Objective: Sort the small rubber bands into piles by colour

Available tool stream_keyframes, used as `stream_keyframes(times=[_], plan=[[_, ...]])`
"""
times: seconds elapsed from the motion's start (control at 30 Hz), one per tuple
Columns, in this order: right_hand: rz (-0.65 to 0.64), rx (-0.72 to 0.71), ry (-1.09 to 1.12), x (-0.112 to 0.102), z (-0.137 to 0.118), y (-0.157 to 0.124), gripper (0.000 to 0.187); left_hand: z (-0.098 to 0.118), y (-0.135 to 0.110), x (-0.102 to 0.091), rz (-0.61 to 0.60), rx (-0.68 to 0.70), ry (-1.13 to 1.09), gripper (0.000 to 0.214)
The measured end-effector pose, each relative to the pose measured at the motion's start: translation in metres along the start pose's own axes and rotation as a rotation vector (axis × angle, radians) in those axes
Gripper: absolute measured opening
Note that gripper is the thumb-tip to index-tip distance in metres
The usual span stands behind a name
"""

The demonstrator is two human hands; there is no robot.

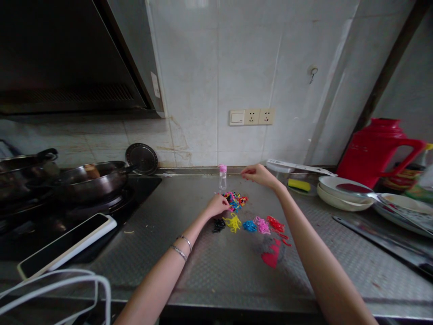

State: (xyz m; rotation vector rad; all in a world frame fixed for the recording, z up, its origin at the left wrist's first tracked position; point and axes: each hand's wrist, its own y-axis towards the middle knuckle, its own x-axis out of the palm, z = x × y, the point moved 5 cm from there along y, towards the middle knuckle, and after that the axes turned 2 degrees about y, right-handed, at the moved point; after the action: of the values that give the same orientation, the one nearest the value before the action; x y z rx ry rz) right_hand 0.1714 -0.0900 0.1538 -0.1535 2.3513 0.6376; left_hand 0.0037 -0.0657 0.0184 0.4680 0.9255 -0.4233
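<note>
Tiled wall (192, 81), metal counter (219, 280); left fingers (223, 202) curled at bands (237, 199), right fingers (249, 170) half-bent; grips unclear.

Grey textured metal counter (189, 275), strewn with small coloured loops near the fingers.
Just beside the left fingers (223, 204) lies a mixed pile (238, 201); nearer the wearer than those fingers sit black (219, 225), yellow (232, 222), blue (249, 226), pink (262, 225) and red (275, 224) heaps, then a red heart shape (270, 257). Beyond the left fingers stands a clear bottle with a pink top (222, 179). Well right of the right fingers (249, 171) are stacked bowls (343, 203), a long flat utensil (375, 241) and a red jug (370, 153).
</note>
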Motion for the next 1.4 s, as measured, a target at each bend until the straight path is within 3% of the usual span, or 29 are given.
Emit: stream_keyframes(times=[0.1, 0.23, 0.37, 0.53, 0.63, 0.73, 0.87, 0.97, 1.1, 1.4], plan=[[-0.08, 0.043, -0.031, 0.01, 0.015, 0.003, 0.025, 0.001, 0.001, -0.007, 0.018, 0.013, -0.018, 0.023], [-0.246, 0.133, -0.112, 0.028, 0.036, 0.004, 0.024, 0.012, 0.005, -0.031, 0.045, 0.041, -0.072, 0.023], [-0.352, 0.161, -0.21, 0.047, 0.05, 0.006, 0.026, 0.033, 0.009, -0.061, -0.044, 0.122, -0.095, 0.023], [-0.355, 0.12, -0.331, 0.063, 0.053, 0.008, 0.026, 0.058, 0.009, -0.089, -0.184, 0.178, -0.131, 0.015], [-0.359, 0.104, -0.355, 0.071, 0.052, 0.008, 0.025, 0.071, 0.002, -0.084, -0.383, 0.19, -0.154, 0.013], [-0.385, 0.106, -0.403, 0.078, 0.053, 0.006, 0.021, 0.08, -0.005, -0.064, -0.568, 0.2, -0.146, 0.01], [-0.413, 0.1, -0.445, 0.086, 0.054, 0.004, 0.021, 0.077, -0.006, -0.034, -0.658, 0.193, -0.109, 0.007], [-0.428, 0.115, -0.43, 0.09, 0.054, 0.003, 0.022, 0.07, -0.002, -0.024, -0.668, 0.18, -0.149, 0.013], [-0.435, 0.137, -0.39, 0.091, 0.058, 0.002, 0.023, 0.066, 0.0, -0.029, -0.666, 0.174, -0.184, 0.016], [-0.44, 0.148, -0.444, 0.097, 0.068, 0.002, 0.018, 0.044, 0.015, -0.074, -0.314, 0.165, -0.203, 0.019]])
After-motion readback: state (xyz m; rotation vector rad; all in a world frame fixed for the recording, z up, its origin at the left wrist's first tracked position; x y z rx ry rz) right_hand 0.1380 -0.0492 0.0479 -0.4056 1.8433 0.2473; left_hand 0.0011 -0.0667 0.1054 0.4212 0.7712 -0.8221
